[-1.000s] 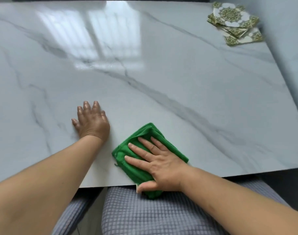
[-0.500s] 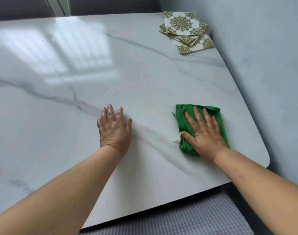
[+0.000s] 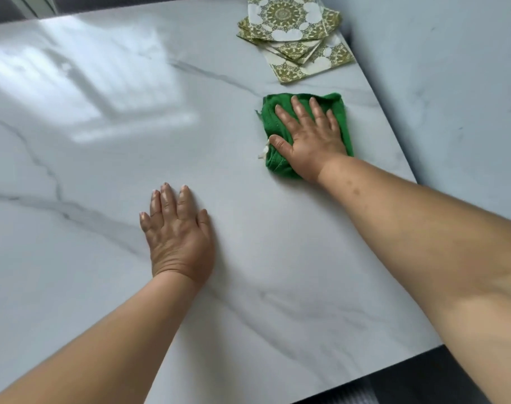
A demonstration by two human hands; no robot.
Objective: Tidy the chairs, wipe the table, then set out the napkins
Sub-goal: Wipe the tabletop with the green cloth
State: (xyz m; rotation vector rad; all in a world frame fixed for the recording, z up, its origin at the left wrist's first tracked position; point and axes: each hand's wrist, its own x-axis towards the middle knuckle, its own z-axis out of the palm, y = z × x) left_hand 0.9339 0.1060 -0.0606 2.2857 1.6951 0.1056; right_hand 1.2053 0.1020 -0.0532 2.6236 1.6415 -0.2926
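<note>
A folded green cloth point(image 3: 343, 123) lies on the white marble table point(image 3: 102, 170) toward its right side. My right hand point(image 3: 308, 135) presses flat on the cloth with fingers spread and straight. My left hand point(image 3: 177, 234) rests flat on the bare tabletop, nearer to me and to the left of the cloth. A loose stack of green-and-white patterned napkins point(image 3: 292, 33) sits at the far right corner of the table, just beyond the cloth.
A pale marbled wall point(image 3: 452, 83) runs along the table's right edge. A dark floor strip point(image 3: 408, 383) shows beyond the near right corner. Window light reflects on the table's left half.
My right hand has slid the green cloth from the near edge rightward and then farther away, up close to the napkins. My left hand stayed flat on the table.
</note>
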